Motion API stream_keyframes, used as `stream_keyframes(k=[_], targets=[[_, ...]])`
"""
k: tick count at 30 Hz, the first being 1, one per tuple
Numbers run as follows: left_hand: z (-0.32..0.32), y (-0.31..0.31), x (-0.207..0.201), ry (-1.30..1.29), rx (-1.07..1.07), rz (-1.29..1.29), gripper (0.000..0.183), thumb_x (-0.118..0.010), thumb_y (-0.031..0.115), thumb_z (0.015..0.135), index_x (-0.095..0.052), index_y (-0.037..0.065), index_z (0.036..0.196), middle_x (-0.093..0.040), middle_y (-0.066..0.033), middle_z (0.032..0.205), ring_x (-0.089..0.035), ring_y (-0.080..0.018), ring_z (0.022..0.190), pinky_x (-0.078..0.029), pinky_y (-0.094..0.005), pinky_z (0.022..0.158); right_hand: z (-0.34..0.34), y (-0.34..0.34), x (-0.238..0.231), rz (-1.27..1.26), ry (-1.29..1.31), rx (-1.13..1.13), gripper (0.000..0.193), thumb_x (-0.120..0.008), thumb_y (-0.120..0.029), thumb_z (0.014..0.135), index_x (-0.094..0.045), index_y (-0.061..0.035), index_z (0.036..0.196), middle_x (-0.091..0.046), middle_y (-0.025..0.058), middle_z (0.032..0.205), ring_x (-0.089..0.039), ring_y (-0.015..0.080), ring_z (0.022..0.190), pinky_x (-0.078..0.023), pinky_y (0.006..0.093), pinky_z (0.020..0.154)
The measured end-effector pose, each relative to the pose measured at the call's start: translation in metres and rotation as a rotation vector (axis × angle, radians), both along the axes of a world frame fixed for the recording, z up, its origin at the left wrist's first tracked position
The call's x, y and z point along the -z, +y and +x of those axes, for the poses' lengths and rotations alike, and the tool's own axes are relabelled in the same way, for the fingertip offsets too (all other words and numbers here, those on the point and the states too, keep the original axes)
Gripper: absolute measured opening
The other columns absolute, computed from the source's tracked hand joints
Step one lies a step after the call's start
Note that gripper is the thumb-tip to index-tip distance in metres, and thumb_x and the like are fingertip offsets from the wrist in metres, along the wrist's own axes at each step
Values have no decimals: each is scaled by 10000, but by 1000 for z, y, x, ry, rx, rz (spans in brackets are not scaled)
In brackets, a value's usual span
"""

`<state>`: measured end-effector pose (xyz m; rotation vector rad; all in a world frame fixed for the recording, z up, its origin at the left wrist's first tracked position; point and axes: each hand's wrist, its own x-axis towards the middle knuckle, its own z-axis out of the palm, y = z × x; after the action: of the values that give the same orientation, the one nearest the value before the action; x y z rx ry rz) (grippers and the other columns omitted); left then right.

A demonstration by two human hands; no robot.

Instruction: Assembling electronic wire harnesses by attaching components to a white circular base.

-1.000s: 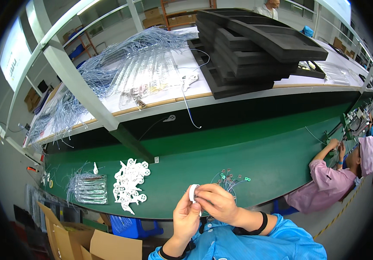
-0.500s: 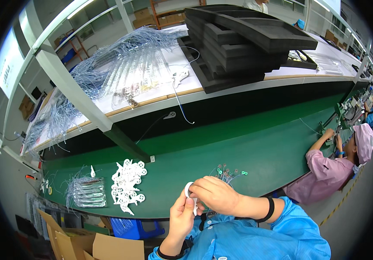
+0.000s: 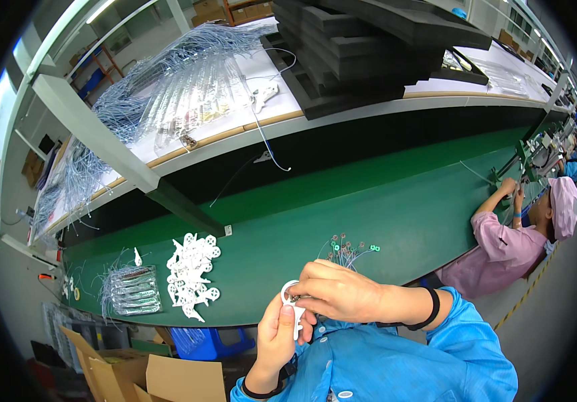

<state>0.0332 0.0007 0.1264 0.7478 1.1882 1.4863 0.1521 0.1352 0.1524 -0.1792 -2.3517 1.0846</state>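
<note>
My left hand [image 3: 276, 335] holds a small white plastic part with a ring end [image 3: 292, 303] upright close to my chest. My right hand [image 3: 336, 292] is curled over the top of that part, fingertips pinching at its ring. Just beyond my hands, a small bundle of thin wires with green and red ends [image 3: 346, 249] lies on the green bench [image 3: 409, 208]. A pile of white plastic parts [image 3: 192, 275] lies to the left of my hands, next to a bag of wires [image 3: 127, 292].
A co-worker in a pink coat and cap [image 3: 523, 234] works at the bench on the right. A white shelf [image 3: 235, 120] above holds bundled wires [image 3: 168, 94] and stacked black foam trays [image 3: 369, 47]. Cardboard boxes [image 3: 148, 375] and a blue bin [image 3: 206, 342] stand below left.
My hands have stayed together on the white part; my right hand has shifted to cover its top. The view has tilted slightly down and left.
</note>
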Motion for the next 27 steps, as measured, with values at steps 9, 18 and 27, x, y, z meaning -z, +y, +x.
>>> stream_keyframes(k=[9,18,27], targets=[[2,-4,-7,74,9,-41,393,-318,258,996,-427,-25,1246,-499,-21,605,-406,-43,422,-329,-177,393,1,3,2,2,3,20,194,-677,-115,773,-639,-14,934,-508,77,770,-505,239,724,-433,337,661],[7,-2,-2,157,-47,1,416,-326,280,991,-425,-44,1232,-474,-14,577,-388,-42,409,-308,-175,376,-1,-2,4,70,-13,43,185,-688,-116,745,-638,-6,885,-500,69,729,-489,235,680,-420,328,628],[-2,-1,6,32,-17,-20,400,-308,262,996,-402,-20,1264,-496,-28,626,-406,-50,430,-328,-179,392,-2,-3,16,51,33,97,172,-682,-105,761,-620,5,878,-501,90,744,-490,248,681,-424,345,625]])
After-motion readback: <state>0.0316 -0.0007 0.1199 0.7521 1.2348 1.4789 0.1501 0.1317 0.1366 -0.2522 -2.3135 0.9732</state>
